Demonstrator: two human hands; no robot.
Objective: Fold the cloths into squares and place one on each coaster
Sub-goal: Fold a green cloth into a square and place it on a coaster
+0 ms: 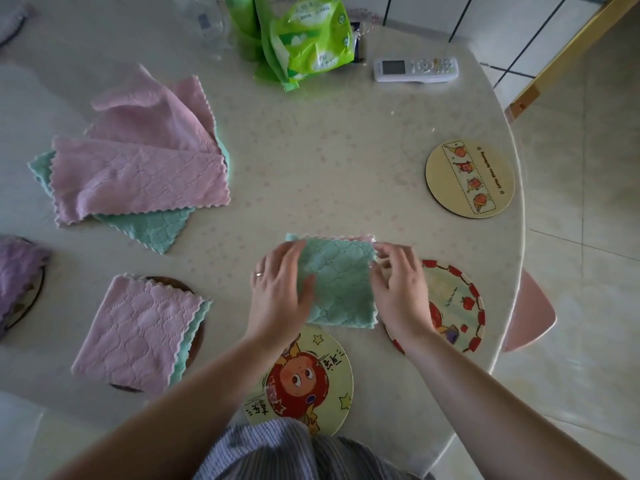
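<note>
A mint-green cloth point(341, 282) folded to a square lies on the table in front of me. My left hand point(280, 292) rests flat on its left edge, and my right hand point(398, 289) pinches its right edge near the top corner. Three bare round coasters show: a cartoon-face coaster point(311, 379) below the cloth, a red-rimmed coaster point(453, 306) partly under my right hand, and a yellow coaster point(471, 180) at the right. A pink folded cloth point(138, 332) sits on a dark coaster point(169, 282) at left. A purple cloth point(17, 268) covers another coaster at the far left edge.
A loose pile of pink and green cloths point(138, 168) lies at the upper left. A green plastic packet point(304, 36) and a white remote control point(415, 69) stand at the back. The round table's edge point(516, 237) curves down the right, with a pink stool point(530, 313) beyond.
</note>
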